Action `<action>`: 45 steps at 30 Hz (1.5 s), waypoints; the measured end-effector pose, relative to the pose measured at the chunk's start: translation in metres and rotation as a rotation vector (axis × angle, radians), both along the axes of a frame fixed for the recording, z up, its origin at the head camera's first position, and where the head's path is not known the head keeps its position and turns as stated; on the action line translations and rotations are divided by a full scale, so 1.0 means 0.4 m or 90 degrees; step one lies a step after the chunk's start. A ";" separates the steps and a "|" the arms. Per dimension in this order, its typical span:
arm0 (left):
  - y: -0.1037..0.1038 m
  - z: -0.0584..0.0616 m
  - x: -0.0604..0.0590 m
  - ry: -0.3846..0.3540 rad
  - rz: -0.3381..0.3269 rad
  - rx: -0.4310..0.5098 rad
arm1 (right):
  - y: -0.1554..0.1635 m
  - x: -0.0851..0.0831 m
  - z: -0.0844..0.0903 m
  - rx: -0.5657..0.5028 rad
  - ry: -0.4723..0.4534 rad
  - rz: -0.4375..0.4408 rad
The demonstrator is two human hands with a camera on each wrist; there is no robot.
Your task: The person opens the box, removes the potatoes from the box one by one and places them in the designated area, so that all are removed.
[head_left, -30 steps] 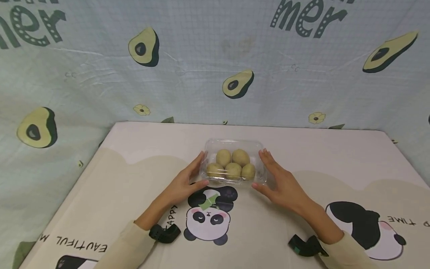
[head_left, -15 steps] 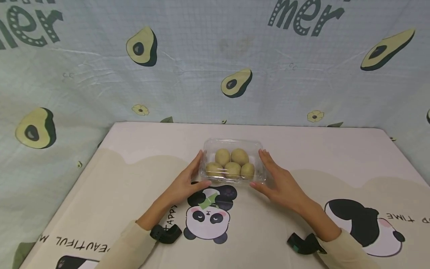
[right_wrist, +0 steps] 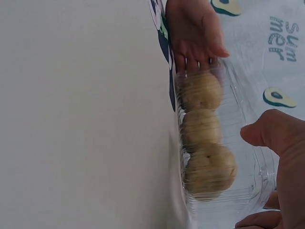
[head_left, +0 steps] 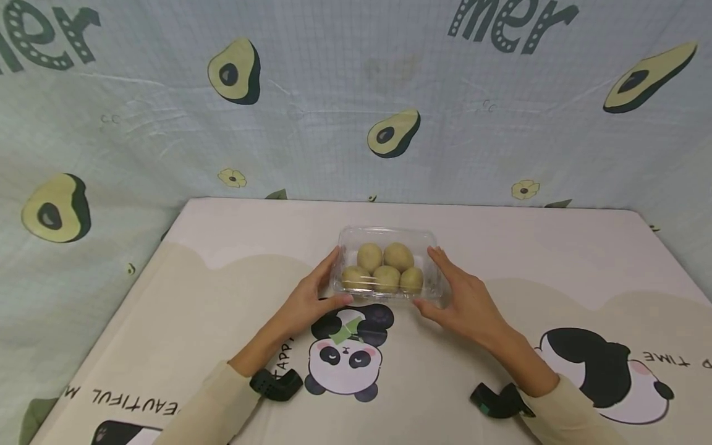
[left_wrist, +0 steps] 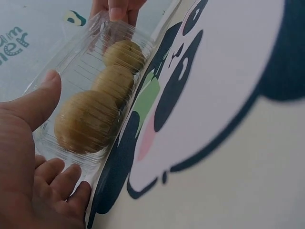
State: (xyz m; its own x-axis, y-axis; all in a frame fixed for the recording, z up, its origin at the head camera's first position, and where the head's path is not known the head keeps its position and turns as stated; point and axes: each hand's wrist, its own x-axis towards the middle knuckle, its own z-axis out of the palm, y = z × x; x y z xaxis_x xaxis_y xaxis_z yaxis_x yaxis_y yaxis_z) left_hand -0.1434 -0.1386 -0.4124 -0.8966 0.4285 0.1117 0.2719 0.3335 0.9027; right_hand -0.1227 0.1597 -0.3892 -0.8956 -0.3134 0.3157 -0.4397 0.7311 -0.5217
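A clear plastic clamshell box (head_left: 387,233) stands shut on the table and holds several yellow-brown oval fruits (head_left: 384,272). My left hand (head_left: 308,300) lies against its left end with fingers straight along the side and the thumb at the near corner. My right hand (head_left: 461,296) mirrors it at the right end. In the left wrist view the box (left_wrist: 81,71) shows the fruits (left_wrist: 88,121) through its ribbed wall, with my left hand (left_wrist: 28,157) cupping the near end and the right hand (left_wrist: 116,7) at the far end. The right wrist view shows the box (right_wrist: 248,119) between right hand (right_wrist: 286,157) and left hand (right_wrist: 193,33).
The table wears a cream cover with a panda print (head_left: 345,358) just in front of the box and another panda (head_left: 601,371) at the right. An avocado-print cloth (head_left: 389,136) hangs behind and at both sides. Black wrist straps (head_left: 275,384) sit on both forearms.
Both hands stay at the ends of the box and the box has not moved; only the head view has shifted slightly.
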 end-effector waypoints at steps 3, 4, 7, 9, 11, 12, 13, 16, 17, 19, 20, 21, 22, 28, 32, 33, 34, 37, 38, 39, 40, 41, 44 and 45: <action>0.001 0.004 0.000 0.003 -0.002 0.004 | -0.004 -0.002 -0.003 0.000 0.017 -0.007; 0.001 0.003 0.000 0.005 -0.002 0.003 | -0.006 -0.002 -0.005 0.002 0.023 -0.008; 0.001 0.003 -0.001 0.004 -0.004 0.009 | -0.010 0.000 -0.010 0.002 0.042 -0.008; 0.001 0.003 -0.002 -0.001 -0.003 0.010 | -0.012 -0.001 -0.016 0.009 0.062 -0.007; 0.000 0.004 -0.003 -0.007 -0.003 0.012 | -0.013 -0.001 -0.020 0.016 0.085 -0.004; 0.000 0.004 -0.003 -0.010 -0.002 0.012 | -0.014 -0.002 -0.023 0.020 0.098 -0.003; 0.000 0.004 -0.003 -0.014 -0.002 0.011 | -0.015 -0.002 -0.025 0.023 0.111 -0.002; -0.002 0.008 -0.004 -0.016 -0.003 0.008 | -0.019 -0.003 -0.032 0.016 0.142 -0.001; -0.003 0.008 -0.005 -0.015 -0.003 0.006 | -0.021 -0.004 -0.034 0.009 0.150 -0.002; -0.003 0.010 -0.006 -0.018 -0.004 0.006 | -0.026 -0.004 -0.040 -0.007 0.161 -0.009; -0.003 0.011 -0.006 -0.020 -0.006 0.007 | -0.028 -0.004 -0.042 -0.017 0.164 -0.013; -0.003 0.012 -0.007 -0.022 -0.007 0.008 | -0.030 -0.004 -0.044 -0.027 0.165 -0.015; -0.003 0.011 -0.007 -0.024 -0.008 0.009 | -0.031 -0.003 -0.046 -0.036 0.166 -0.018; -0.004 0.007 -0.009 -0.044 -0.005 0.012 | -0.039 -0.002 -0.057 -0.067 0.164 -0.022; -0.006 0.006 -0.012 -0.041 -0.004 0.024 | -0.044 0.001 -0.060 -0.074 0.156 -0.026; -0.006 0.005 -0.012 -0.039 -0.004 0.027 | -0.046 0.002 -0.060 -0.075 0.153 -0.028; -0.006 0.005 -0.013 -0.036 -0.005 0.031 | -0.048 0.002 -0.060 -0.077 0.150 -0.030; -0.007 0.004 -0.014 -0.037 -0.005 0.040 | -0.053 0.004 -0.057 -0.080 0.142 -0.036; -0.008 0.003 -0.014 -0.040 -0.007 0.045 | -0.054 0.004 -0.056 -0.080 0.141 -0.038; -0.008 0.003 -0.014 -0.041 -0.008 0.044 | -0.055 0.005 -0.055 -0.081 0.139 -0.041; -0.008 0.003 -0.013 -0.042 -0.009 0.045 | -0.055 0.006 -0.053 -0.081 0.137 -0.043; -0.007 0.002 -0.013 -0.042 -0.009 0.045 | -0.055 0.007 -0.053 -0.081 0.134 -0.045; -0.007 0.000 -0.013 -0.042 -0.006 0.042 | -0.055 0.010 -0.050 -0.079 0.120 -0.048; -0.007 0.000 -0.013 -0.041 -0.006 0.041 | -0.055 0.011 -0.050 -0.078 0.114 -0.050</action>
State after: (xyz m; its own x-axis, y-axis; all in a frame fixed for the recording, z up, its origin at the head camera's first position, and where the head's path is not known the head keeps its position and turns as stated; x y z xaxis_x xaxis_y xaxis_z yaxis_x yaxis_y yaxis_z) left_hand -0.1485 -0.1416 -0.4126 -0.8990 0.4304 0.0810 0.2150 0.2724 0.9379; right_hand -0.1184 0.1377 -0.4091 -0.8415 -0.1950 0.5038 -0.4783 0.7024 -0.5271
